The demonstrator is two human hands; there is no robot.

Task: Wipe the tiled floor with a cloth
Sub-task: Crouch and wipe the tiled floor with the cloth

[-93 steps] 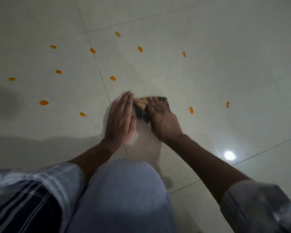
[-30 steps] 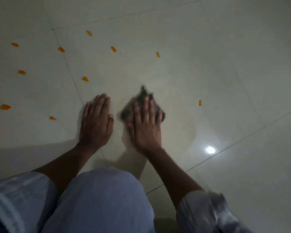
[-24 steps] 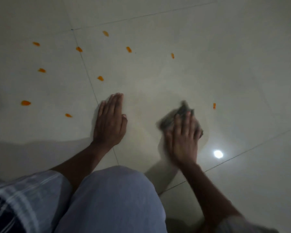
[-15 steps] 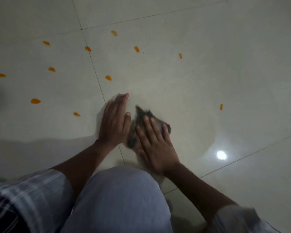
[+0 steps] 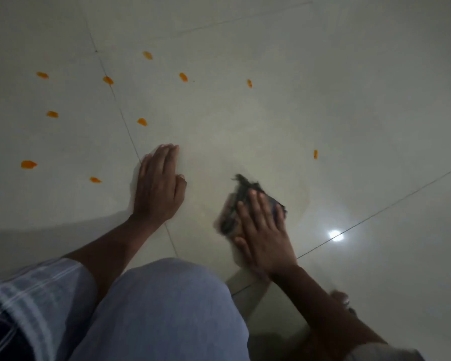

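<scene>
Orange bits [image 5: 28,164] lie scattered across the left and far tiled floor [image 5: 323,87], well apart from each other. A grout line runs under the left hand [image 5: 158,186], which is flat on the floor, fingers [image 5: 167,155] released and together, holding nothing. Just right, with a bare gap between, the right hand [image 5: 264,230] presses a dark cloth [image 5: 241,196] flat, fingers spread over it, not clenched. Blurred. Open tile beyond to the right; a light reflection [image 5: 335,235] beside a grout line. Knee [image 5: 167,295] at the near edge. No writing visible.

Checked sleeve [image 5: 37,287], seemingly pale-blue trousers [image 5: 162,308]
</scene>
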